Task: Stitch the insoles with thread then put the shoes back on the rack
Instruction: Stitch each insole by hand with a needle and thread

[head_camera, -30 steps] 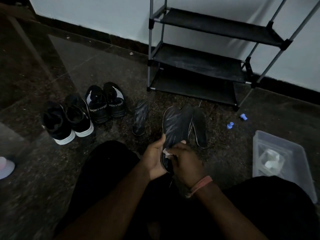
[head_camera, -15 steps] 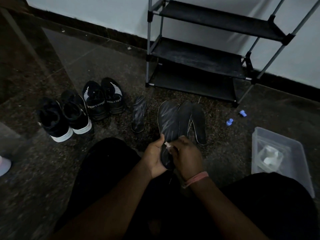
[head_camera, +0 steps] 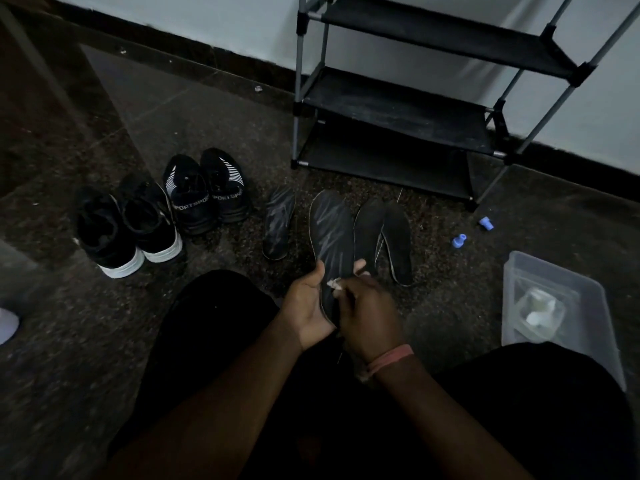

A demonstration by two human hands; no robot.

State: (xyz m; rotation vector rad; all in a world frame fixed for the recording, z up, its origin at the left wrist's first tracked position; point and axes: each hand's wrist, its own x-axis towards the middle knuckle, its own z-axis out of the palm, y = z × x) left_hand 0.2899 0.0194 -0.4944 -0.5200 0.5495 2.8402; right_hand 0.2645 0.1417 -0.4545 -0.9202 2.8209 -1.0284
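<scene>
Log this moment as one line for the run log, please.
step: stitching insole | left hand: holds insole | right hand: pinches small white piece at insole edge | shoes: on floor | rack: no shoes

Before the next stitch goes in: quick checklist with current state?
1. Insole held steady: ok, left hand grips its heel end.
2. Right hand on the work: ok, its fingers pinch a small pale bit at the insole edge.
3. Needle and thread visible: cannot tell, too dark and small.
4. Other insoles within sight: ok, one lies left and a pair right on the floor.
5. Shoes ready: ok, four stand on the floor on the left.
6. Rack shelves free: ok, nothing on those in view.
</scene>
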